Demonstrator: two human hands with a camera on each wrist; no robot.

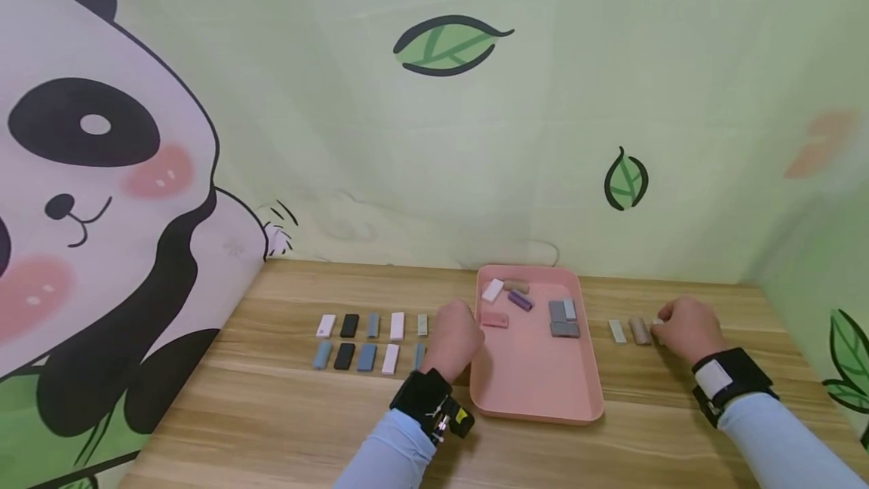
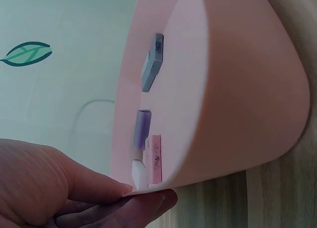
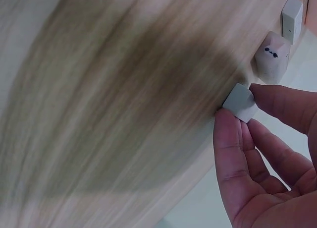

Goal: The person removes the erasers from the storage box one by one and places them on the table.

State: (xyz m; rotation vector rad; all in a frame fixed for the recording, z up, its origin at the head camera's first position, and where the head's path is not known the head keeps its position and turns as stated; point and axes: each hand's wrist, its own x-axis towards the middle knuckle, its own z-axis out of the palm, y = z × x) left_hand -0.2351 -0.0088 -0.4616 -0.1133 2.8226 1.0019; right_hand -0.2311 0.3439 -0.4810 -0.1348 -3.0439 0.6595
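Observation:
My left hand (image 1: pixel 453 339) pinches the left rim of the pink tray (image 1: pixel 536 383) between thumb and fingers. Inside the tray lie a white eraser (image 1: pixel 492 290), a brown eraser (image 1: pixel 517 287), a purple eraser (image 1: pixel 520 301), a pink eraser (image 1: pixel 494 319) and several grey erasers (image 1: pixel 564 330). To the right of the tray, my right hand (image 1: pixel 691 329) pinches a small pale eraser (image 3: pixel 239 103) at the table surface. Beside it stand a brownish eraser with a small face (image 3: pixel 272 58) and another pale eraser (image 3: pixel 292 20).
Left of the tray, two rows of white, black and blue erasers (image 1: pixel 366 358) lie on the wooden table (image 1: pixel 271 413). My left hand partly covers their right end. Behind the table hangs a pale green backdrop (image 1: pixel 326 127) with a panda and leaves.

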